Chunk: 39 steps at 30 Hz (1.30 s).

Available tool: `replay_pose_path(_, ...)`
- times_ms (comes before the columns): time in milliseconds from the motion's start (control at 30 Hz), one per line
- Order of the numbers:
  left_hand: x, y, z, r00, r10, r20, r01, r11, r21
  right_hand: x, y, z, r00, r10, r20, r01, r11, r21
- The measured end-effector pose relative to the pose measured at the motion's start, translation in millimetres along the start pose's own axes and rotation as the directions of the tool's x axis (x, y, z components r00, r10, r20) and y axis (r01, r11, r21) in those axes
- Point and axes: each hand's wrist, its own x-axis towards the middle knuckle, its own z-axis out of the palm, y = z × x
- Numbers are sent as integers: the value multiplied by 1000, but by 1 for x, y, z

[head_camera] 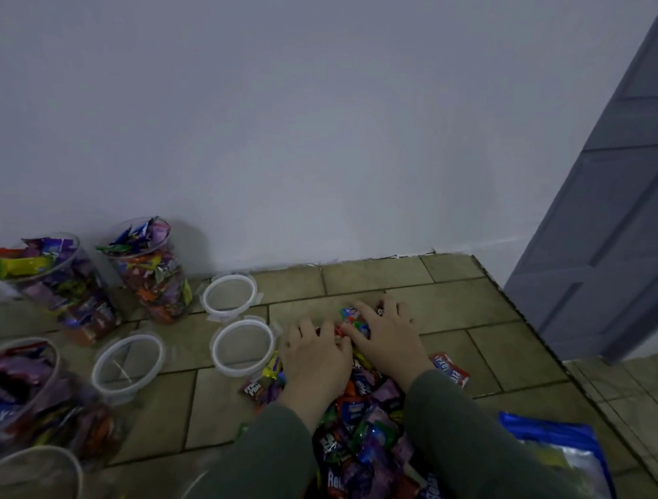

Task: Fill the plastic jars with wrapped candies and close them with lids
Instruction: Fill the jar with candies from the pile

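Nearest the camera, a heap of wrapped candies (369, 435) lies on the tiled floor (452, 297) between two green sleeves, with a blue plastic bag (562, 456) just to its right. At the heap's far edge the left hand (316, 359) and right hand (387, 337) lie side by side, fingers (362, 310) spread and slightly curled over the sweets as if raking them together; whether any candy is actually pinched I cannot tell. The candies look light, loose and slick in their crinkly wrappers, so a cupped two-handed scoop from below should hold better than a pinch. Left of the hands lie three clear lids (242, 346), ring-like, rigid, best taken by the rim. Further left and back stand three plastic jars (151, 268), already heaped with candy and still uncapped.
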Motion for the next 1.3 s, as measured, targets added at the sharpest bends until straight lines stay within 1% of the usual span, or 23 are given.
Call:
replay_pose_path(133, 5, -4, 6, 997, 44, -58, -42, 999, 23, 3, -6, 3, 1000, 2, -31, -3, 1000, -25)
replay_pose_path(167, 5, -3, 5, 997, 44, -67, -43, 999, 23, 2, -8, 2, 999, -11, -44, 9, 998, -54)
replay_pose_path(267, 5, -1, -1, 997, 29, -78, -28, 1000, 15, -2, -9, -3, 997, -1, -77, -2, 999, -34)
replay_pose_path(300, 5, -2, -2, 996, 25, -89, -26, 1000, -12, -4, -9, -4, 996, -14, -90, 12, 1000, -22)
replay_pose_path(367, 8, -5, -3, 993, 12, -116, -25, 994, -107, -6, -11, -5, 990, 50, -129, -49, 999, 4)
replay_pose_path(467, 10, -10, -6, 995, -17, -102, -8, 972, -237, -7, -13, -5, 973, 105, -208, -89, 993, 81)
replay_pose_path(533, 9, -13, -11, 995, -15, -96, -12, 961, -275, -8, -13, -7, 975, 110, -193, -89, 989, 114)
replay_pose_path(667, 2, -15, -22, 982, -20, -186, -45, 940, -337, -10, -7, -14, 976, 158, -152, -131, 977, 171)
replay_pose_path(700, 0, -15, -26, 978, -27, -209, -52, 930, -363, -11, -7, -17, 977, 156, -145, -125, 971, 203)
replay_pose_path(767, -6, -13, -33, 969, -46, -242, -61, 907, -416, -16, -10, -26, 976, 173, -132, -117, 928, 355)
replay_pose_path(900, -19, -14, -45, 948, -44, -315, -128, 854, -505, -25, -23, -46, 959, 236, -155, -84, 762, 642)
replay_pose_path(967, -29, -16, -51, 937, -49, -346, -171, 800, -576, -33, -31, -54, 937, 287, -196, -29, 626, 779)
replay_pose_path(1033, -39, -17, -55, 926, -63, -372, -204, 746, -634, -46, -39, -62, 921, 344, -183, -4, 477, 879)
replay_pose_path(1067, -44, -18, -59, 922, -70, -381, -220, 715, -664, -52, -43, -66, 915, 374, -151, -10, 396, 918)
replay_pose_path(1133, -57, -18, -66, 909, -81, -408, -266, 642, -719, -65, -53, -73, 905, 422, -51, -30, 182, 983)
replay_pose_path(1167, -63, -18, -70, 899, -91, -429, -293, 603, -742, -71, -59, -76, 903, 430, 4, -39, 71, 997)
replay_pose_path(1200, -68, -18, -74, 887, -101, -451, -321, 567, -759, -76, -64, -79, 902, 430, 46, -46, -10, 999)
replay_pose_path(1300, -82, -22, -88, 855, -123, -505, -395, 477, -785, -90, -80, -88, 910, 407, 87, -38, -126, 991)
